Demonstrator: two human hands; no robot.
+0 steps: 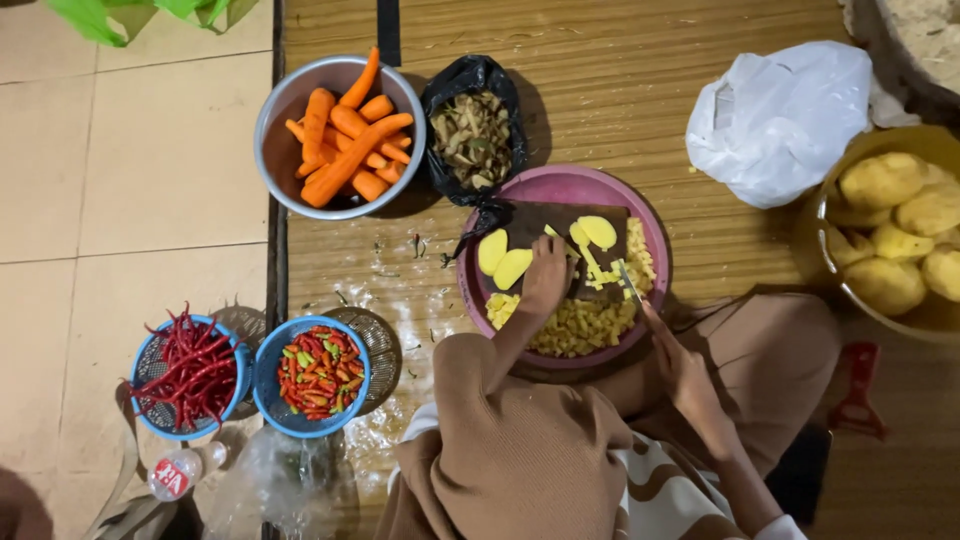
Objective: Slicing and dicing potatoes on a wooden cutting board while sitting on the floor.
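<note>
Here, a pink basin point(650, 215) holds a dark cutting board point(540, 222) and diced potato point(580, 325). The left hand point(546, 275), fingers curled, presses potato strips point(592, 268) on the board. Just right of it, the right hand point(680, 370) grips a knife point(628, 282), blade touching the strips.

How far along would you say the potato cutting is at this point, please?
Done: a heap of diced potato fills the pink basin. In hand: the left hand steadies strips on the dark cutting board while the right hand works a knife; a few potato slices wait on the board. Left: whole peeled potatoes sit in the yellow bowl, uncut.
</note>
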